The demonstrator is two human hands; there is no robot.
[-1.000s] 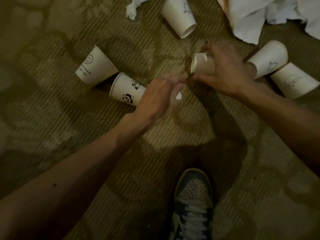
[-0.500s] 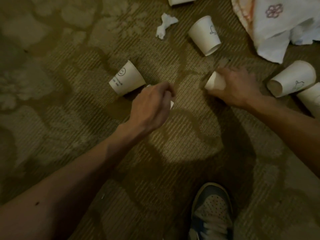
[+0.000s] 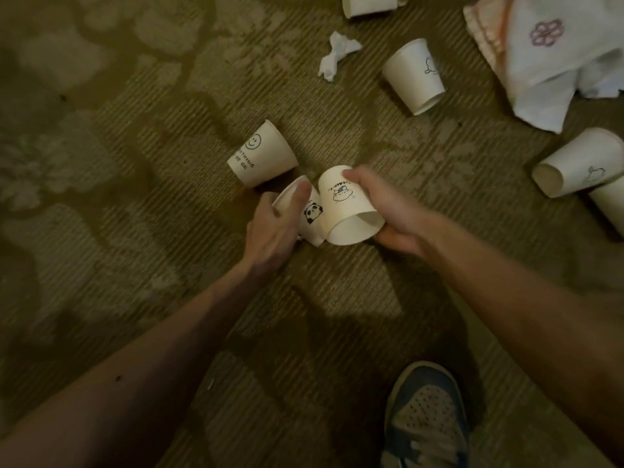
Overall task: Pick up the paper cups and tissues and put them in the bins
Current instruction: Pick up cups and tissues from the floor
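The left hand (image 3: 275, 224) grips the panda cup (image 3: 312, 214), with the fingers closed around its rim end. The right hand (image 3: 388, 211) holds the cloud-print cup (image 3: 347, 207); the thumb lies on its top side and the other fingers wrap under it, and its open mouth points toward the person. The two cups touch side by side, low over the patterned carpet (image 3: 135, 231).

Just behind the panda cup, the smiley cup (image 3: 261, 155) lies on its side on the carpet. Farther back, a crumpled tissue (image 3: 336, 55) lies near another paper cup (image 3: 413, 76), which is also tipped over. At the right edge, two more cups (image 3: 574, 163) lie together, and one cup (image 3: 369, 5) is cut by the top edge. A white cloth with a flower mark (image 3: 547, 55) lies in the upper right corner. A blue sneaker (image 3: 427, 417) stands at the bottom.
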